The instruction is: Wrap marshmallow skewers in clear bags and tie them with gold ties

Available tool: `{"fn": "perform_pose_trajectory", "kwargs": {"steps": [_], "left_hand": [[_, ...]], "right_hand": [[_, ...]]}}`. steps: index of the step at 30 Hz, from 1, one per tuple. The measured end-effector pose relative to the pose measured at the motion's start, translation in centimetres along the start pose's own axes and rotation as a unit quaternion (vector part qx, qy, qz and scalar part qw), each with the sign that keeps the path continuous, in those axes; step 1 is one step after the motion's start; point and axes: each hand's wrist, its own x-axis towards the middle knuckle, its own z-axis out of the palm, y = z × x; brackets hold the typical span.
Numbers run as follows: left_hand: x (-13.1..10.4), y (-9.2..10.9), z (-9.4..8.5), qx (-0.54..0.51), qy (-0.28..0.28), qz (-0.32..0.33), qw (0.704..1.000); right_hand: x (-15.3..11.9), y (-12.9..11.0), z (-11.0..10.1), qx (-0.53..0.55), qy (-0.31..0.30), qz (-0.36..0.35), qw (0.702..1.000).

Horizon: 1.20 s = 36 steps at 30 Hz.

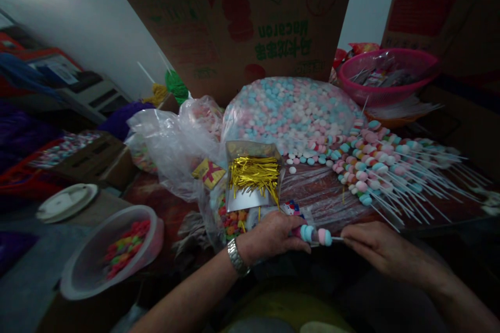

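Observation:
Between my two hands a candy skewer (pixel 312 235) with blue and pink marshmallow pieces lies sideways. Closed fingers of my left hand (pixel 275 234), with a watch at its wrist, hold its candy end. My right hand (pixel 375 247) pinches the white stick on the other side. Just beyond my left hand, gold twist ties (pixel 253 174) fill a small open box. A heap of finished candy skewers (pixel 383 166) lies to the right, white sticks pointing toward me. Behind stands a large clear bag of pastel candies (pixel 289 109), some spilled at its mouth.
A translucent bowl (pixel 152 247) of colourful gummies stands at the left, near a lidded bucket (pixel 84 205). Cardboard cartons (pixel 164 26) rise at the back. A pink basket (pixel 390 91) of wrapped items sits at the back right. Crumpled clear bags (pixel 172 140) cover the left of the table.

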Motion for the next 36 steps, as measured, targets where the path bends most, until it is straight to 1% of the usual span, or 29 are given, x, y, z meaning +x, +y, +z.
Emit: {"fn": "perform_pose_trajectory", "kwargs": {"steps": [3, 5, 6, 7, 8, 9, 10, 11, 12, 13, 14, 15, 16, 17, 18, 19, 20, 21, 23, 24, 25, 28, 29, 30, 31, 32, 34, 35, 36], "left_hand": [[0.6, -0.1, 0.4, -0.072, 0.008, -0.033, 0.997], [1.1, 0.1, -0.1, -0.095, 0.037, -0.055, 0.993], [1.2, 0.3, -0.6, -0.106, 0.055, -0.064, 0.991], [1.2, 0.5, -1.3, -0.117, 0.082, -0.07, 0.987], [1.0, 0.8, -2.1, -0.125, 0.124, -0.077, 0.981], [0.6, 1.0, -2.8, -0.131, 0.185, -0.087, 0.97], [0.0, 1.2, -3.4, -0.134, 0.258, -0.104, 0.951], [-0.8, 1.4, -3.7, -0.137, 0.338, -0.133, 0.921], [-1.6, 1.4, -3.7, -0.155, 0.406, -0.178, 0.883], [-2.5, 1.3, -3.4, -0.205, 0.42, -0.234, 0.853], [-3.2, 1.1, -2.9, -0.286, 0.395, -0.288, 0.824], [-3.7, 0.8, -2.3, -0.373, 0.385, -0.331, 0.777], [-4.0, 0.5, -1.7, -0.467, 0.366, -0.343, 0.729], [-4.0, 0.3, -1.3, -0.557, 0.352, -0.327, 0.678], [-3.7, 0.0, -1.2, -0.626, 0.353, -0.299, 0.628], [-3.1, -0.1, -1.2, -0.674, 0.36, -0.267, 0.587], [-2.4, -0.2, -1.5, -0.701, 0.374, -0.237, 0.559], [-1.6, -0.2, -1.9, -0.711, 0.392, -0.215, 0.543], [-0.1, -0.1, -2.5, -0.712, 0.413, -0.203, 0.531], [0.6, 0.1, -2.6, -0.71, 0.416, -0.207, 0.529], [1.1, 0.3, -2.5, -0.711, 0.414, -0.215, 0.526], [2.0, 0.9, -1.3, -0.721, 0.393, -0.233, 0.521], [2.0, 1.1, -1.0, -0.724, 0.386, -0.238, 0.52], [2.0, 1.1, -0.8, -0.726, 0.38, -0.245, 0.518], [1.9, 1.0, -0.7, -0.728, 0.377, -0.251, 0.515], [1.7, 0.8, -0.9, -0.727, 0.38, -0.256, 0.512], [1.4, 0.3, -1.7, -0.718, 0.399, -0.257, 0.51], [1.3, 0.1, -2.1, -0.711, 0.41, -0.253, 0.512], [1.2, 0.0, -2.4, -0.707, 0.416, -0.248, 0.516]], "right_hand": [[1.6, -0.1, 1.0, -0.015, 0.009, -0.005, 1.0], [2.5, 0.1, 1.5, -0.016, 0.014, -0.007, 1.0], [2.8, 0.2, 1.7, -0.004, 0.012, -0.007, 1.0], [3.0, 0.4, 1.8, 0.017, 0.009, -0.005, 1.0], [3.0, 0.6, 2.0, 0.046, 0.009, -0.002, 0.999], [3.0, 0.8, 2.1, 0.08, 0.015, 0.005, 0.997], [2.9, 1.0, 2.3, 0.116, 0.026, 0.015, 0.993], [2.7, 1.2, 2.6, 0.154, 0.042, 0.029, 0.987], [2.6, 1.4, 2.9, 0.192, 0.059, 0.045, 0.978], [2.6, 1.4, 3.3, 0.232, 0.072, 0.061, 0.968], [2.6, 1.4, 3.8, 0.27, 0.08, 0.074, 0.957], [2.7, 1.3, 4.4, 0.304, 0.081, 0.083, 0.946], [2.9, 1.1, 4.9, 0.331, 0.079, 0.09, 0.936], [3.1, 0.9, 5.4, 0.349, 0.075, 0.095, 0.929], [3.4, 0.6, 6.0, 0.361, 0.072, 0.096, 0.925], [3.6, 0.2, 6.4, 0.366, 0.073, 0.093, 0.923], [3.9, -0.3, 6.9, 0.37, 0.075, 0.088, 0.922], [4.1, -0.7, 7.3, 0.374, 0.074, 0.082, 0.921], [4.6, -1.7, 8.1, 0.4, 0.062, 0.073, 0.912], [4.8, -2.2, 8.5, 0.426, 0.053, 0.076, 0.9], [5.2, -2.7, 9.0, 0.462, 0.046, 0.084, 0.882], [6.3, -3.8, 10.3, 0.586, 0.044, 0.114, 0.801], [6.6, -4.0, 10.6, 0.611, 0.052, 0.121, 0.781], [6.8, -4.1, 10.8, 0.616, 0.063, 0.126, 0.775], [6.9, -4.1, 10.9, 0.598, 0.079, 0.126, 0.787], [6.8, -4.1, 10.9, 0.56, 0.097, 0.118, 0.814], [6.5, -3.9, 10.6, 0.45, 0.126, 0.087, 0.88], [6.3, -3.9, 10.5, 0.394, 0.133, 0.07, 0.907], [6.2, -3.9, 10.3, 0.348, 0.138, 0.057, 0.925]]}}
